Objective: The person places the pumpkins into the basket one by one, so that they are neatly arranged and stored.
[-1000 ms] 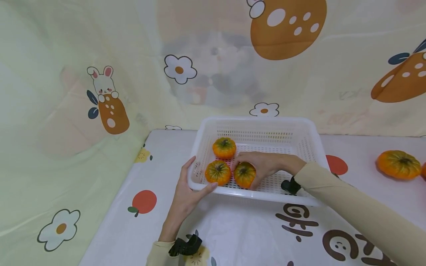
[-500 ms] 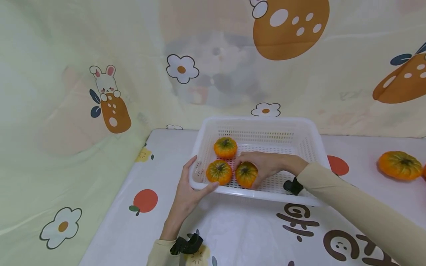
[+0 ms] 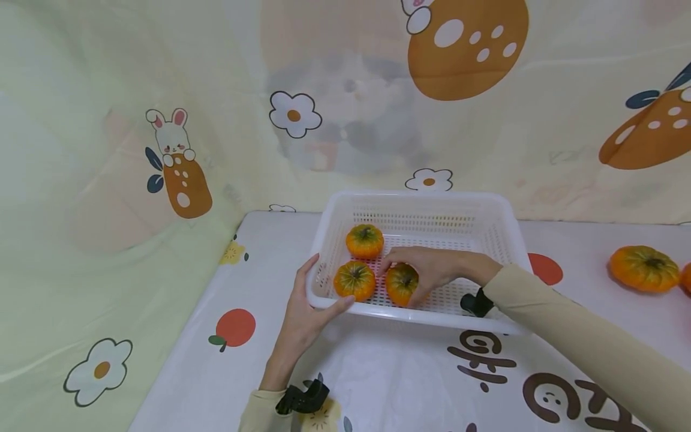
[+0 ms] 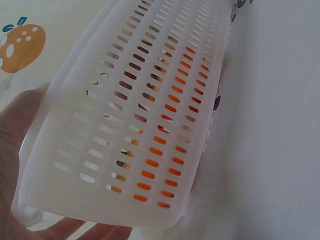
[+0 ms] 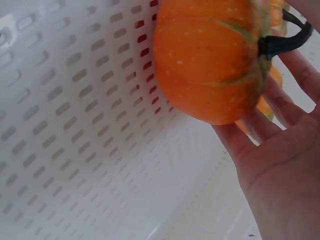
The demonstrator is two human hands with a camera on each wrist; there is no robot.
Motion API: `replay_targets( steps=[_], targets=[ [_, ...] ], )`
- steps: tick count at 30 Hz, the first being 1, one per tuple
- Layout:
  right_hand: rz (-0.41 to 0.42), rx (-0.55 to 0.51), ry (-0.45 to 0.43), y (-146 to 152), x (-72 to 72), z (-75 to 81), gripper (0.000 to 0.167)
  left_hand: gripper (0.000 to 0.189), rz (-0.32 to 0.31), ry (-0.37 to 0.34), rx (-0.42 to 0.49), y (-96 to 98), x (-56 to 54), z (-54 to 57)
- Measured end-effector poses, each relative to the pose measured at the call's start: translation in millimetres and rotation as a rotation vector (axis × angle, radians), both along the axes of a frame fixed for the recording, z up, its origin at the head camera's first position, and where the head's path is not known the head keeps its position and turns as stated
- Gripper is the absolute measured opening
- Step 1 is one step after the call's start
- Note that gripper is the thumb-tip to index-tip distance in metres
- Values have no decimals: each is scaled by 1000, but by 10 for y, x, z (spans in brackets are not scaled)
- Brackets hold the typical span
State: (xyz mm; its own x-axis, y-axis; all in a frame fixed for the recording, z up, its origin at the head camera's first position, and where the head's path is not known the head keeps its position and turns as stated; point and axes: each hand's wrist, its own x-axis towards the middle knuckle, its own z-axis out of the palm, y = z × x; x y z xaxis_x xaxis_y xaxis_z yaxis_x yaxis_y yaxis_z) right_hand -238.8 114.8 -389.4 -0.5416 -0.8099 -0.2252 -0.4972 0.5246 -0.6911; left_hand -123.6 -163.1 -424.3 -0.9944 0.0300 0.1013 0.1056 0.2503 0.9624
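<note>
A white plastic basket [image 3: 450, 205] with slotted walls stands on the table. My left hand [image 3: 301, 318] grips its front left corner, thumb over the front rim and fingers along the left side; the left wrist view has the slotted basket wall [image 4: 125, 100] close up. Inside the basket, my right hand [image 3: 439, 267] holds a small orange pumpkin [image 3: 398, 285] with its fingers and thumb around the sides. In the right wrist view this pumpkin [image 5: 210, 60] shows a dark green stem. Left of it sit two more pumpkins, one near the front [image 3: 354, 280] and one behind [image 3: 364, 241].
On the table [image 3: 583, 264] right of the basket lies a flatter orange pumpkin [image 3: 644, 268], with another pumpkin [image 3: 686, 278] cut off by the frame edge. A printed cloth backdrop [image 3: 356, 72] rises right behind the basket.
The pumpkin in my right hand has shifted slightly right, widening the gap to the front left pumpkin. My left hand stays on the basket corner.
</note>
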Motion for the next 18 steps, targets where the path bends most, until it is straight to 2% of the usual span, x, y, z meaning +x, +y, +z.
replay_targets(
  steps=[4,9,14,18],
  targets=[
    [-14,-33,-15,44,22,76,71,97,3,-1,2,5,4,3],
    [-49,-80,-12,168,56,249,72,97,10,-1,9,13,9,12],
    [-86,-158,79,384,111,481,71,97,16,-1,16,17,13,13],
    [-154,-209,159,638,216,658,72,97,12,-1,17,24,14,10]
  ],
)
